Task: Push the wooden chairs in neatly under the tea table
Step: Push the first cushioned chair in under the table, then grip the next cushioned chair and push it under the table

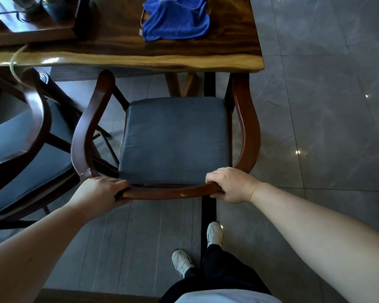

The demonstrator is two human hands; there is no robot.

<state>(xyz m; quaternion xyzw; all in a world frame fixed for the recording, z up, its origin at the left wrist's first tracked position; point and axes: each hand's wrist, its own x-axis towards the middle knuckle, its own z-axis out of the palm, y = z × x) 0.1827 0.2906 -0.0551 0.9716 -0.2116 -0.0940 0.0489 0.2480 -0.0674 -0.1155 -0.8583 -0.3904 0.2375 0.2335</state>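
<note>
A wooden armchair point(247, 123) with a curved brown back rail and a dark grey seat cushion stands in front of me, facing the tea table point(140, 55). Its armrest tips sit right at the table's near edge, and most of the seat lies outside the table. My left hand point(99, 191) grips the left end of the back rail. My right hand point(230, 184) grips the rail's right end. A second wooden chair point(36, 119) of the same kind stands to the left, angled, its seat out from the table.
A blue cloth point(175, 18) lies on the table top, and a dark wooden tray point(31, 32) with small items sits at the back left. Grey tiled floor point(315, 106) spreads to the right. My feet in white shoes point(214, 234) stand behind the chair.
</note>
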